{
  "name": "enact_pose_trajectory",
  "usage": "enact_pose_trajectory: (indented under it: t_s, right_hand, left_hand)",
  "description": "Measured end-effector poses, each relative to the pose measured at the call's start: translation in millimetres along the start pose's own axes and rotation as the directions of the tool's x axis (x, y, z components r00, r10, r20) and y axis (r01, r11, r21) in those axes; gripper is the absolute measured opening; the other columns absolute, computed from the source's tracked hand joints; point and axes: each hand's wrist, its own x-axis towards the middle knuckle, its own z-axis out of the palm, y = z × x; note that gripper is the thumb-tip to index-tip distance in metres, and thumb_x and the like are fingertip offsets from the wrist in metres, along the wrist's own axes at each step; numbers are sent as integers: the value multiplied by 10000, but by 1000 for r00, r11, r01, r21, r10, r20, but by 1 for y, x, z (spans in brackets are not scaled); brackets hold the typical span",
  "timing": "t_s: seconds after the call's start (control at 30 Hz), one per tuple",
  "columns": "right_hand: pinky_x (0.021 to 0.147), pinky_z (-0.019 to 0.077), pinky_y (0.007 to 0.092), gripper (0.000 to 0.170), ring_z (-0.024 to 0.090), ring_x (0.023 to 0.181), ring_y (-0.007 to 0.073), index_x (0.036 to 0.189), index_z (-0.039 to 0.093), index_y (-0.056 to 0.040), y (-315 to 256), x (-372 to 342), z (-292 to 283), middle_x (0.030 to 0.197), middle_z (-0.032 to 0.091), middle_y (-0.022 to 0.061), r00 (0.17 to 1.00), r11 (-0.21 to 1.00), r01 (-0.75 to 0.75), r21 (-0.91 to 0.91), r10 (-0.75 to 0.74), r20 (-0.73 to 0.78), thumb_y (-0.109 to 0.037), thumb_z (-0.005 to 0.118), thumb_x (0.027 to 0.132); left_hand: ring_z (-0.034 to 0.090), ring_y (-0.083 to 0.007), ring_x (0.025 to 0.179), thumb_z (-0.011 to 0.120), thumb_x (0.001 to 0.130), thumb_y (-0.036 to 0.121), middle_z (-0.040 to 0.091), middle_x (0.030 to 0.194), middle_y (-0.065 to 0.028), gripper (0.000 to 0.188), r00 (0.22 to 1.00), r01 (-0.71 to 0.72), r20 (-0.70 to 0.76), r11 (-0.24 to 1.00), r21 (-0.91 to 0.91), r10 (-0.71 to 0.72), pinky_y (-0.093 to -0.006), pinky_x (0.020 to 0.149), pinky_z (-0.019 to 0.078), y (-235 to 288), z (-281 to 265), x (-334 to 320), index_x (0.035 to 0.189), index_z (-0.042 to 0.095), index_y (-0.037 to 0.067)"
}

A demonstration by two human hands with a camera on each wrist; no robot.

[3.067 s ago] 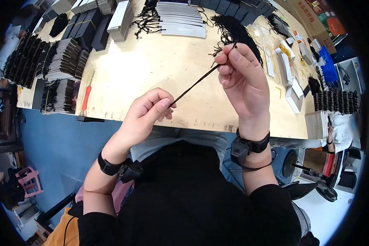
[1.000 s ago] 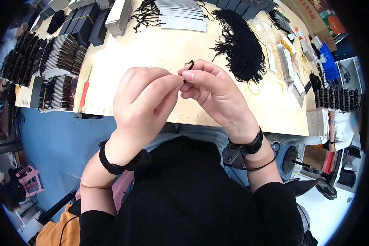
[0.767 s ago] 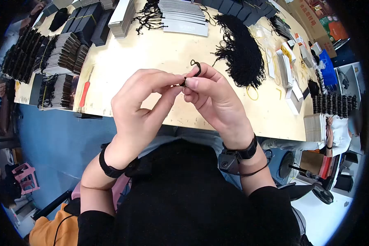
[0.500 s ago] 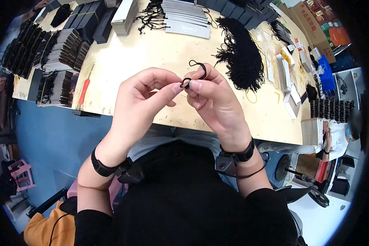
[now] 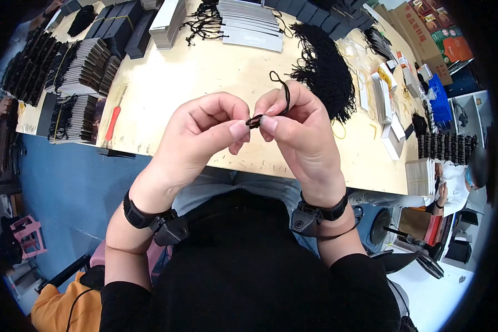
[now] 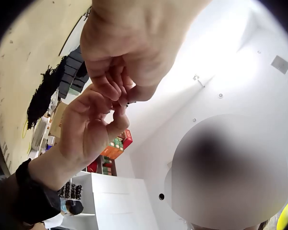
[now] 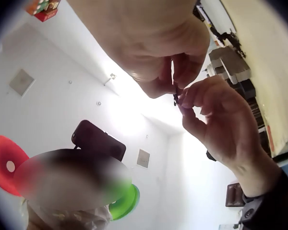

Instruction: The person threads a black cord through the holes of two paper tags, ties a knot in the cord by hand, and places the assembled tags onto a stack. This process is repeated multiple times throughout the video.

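Observation:
A short black cord (image 5: 287, 97) is looped and bunched between both hands above the table's front part. My left hand (image 5: 202, 130) pinches one side of the bunched loop between thumb and index finger. With thumb and fingertips, my right hand (image 5: 303, 130) pinches the other side, and a free loop of cord rises over its index finger. In the left wrist view the fingertips of the left hand (image 6: 127, 57) and right hand (image 6: 89, 127) meet and mostly hide the cord. A dark bit of the cord (image 7: 175, 99) shows between the fingertips in the right wrist view.
A heap of black cords (image 5: 326, 72) lies behind the right hand on the wooden table (image 5: 166, 83). Fanned white tags (image 5: 253, 37) with black strings lie at the back. A red-handled tool (image 5: 113, 123) and stacks of corded cards (image 5: 83, 66) are on the left.
The cord went from stretched straight between the hands to a bunched loop. The hands came together, and lately the right hand shifted slightly right and down, with the free loop rising higher.

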Motion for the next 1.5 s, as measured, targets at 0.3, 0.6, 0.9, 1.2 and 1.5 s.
enact_pose_trajectory:
  t_s: [0.3,0.6,0.9,1.2,1.5]
  right_hand:
    - [700,478,201,187,553,759,70,703,448,-48,-7,-2,5,834,580,54,995,974,69,-218,-82,-51,68,594,719]
    - [697,492,201,118,564,764,73,744,513,-18,-5,-3,0,830,589,51,994,958,101,-270,-108,-11,43,612,719]
    - [727,498,230,108,595,747,87,722,529,-16,-9,-7,4,776,615,47,956,809,250,-533,-294,2,34,623,700]
    - [659,480,226,107,617,710,122,671,531,-15,-11,-7,5,713,610,56,888,569,355,-742,-453,78,48,610,637]
    - [687,505,229,100,623,728,112,691,529,-5,-13,-7,5,709,613,60,910,677,341,-653,-413,47,41,617,679]
  left_hand:
    - [529,-82,669,577,837,125,579,765,-32,134,997,78,6,982,-170,-79,-218,605,430,3,4,0,905,560,11]
    - [486,-59,651,577,849,148,538,737,2,140,997,76,23,993,-91,-74,-196,592,403,2,6,-1,897,551,19]
    - [464,-53,654,556,864,153,516,738,12,151,991,-101,-64,963,248,120,-185,592,388,4,10,-1,901,536,8]
    - [483,-70,638,571,849,200,524,736,-2,203,989,146,-26,986,84,-144,-190,566,379,12,5,2,948,529,28]
    - [541,-80,724,563,853,110,590,815,-30,174,998,-18,-63,981,195,31,-214,652,453,18,15,1,966,560,-22]
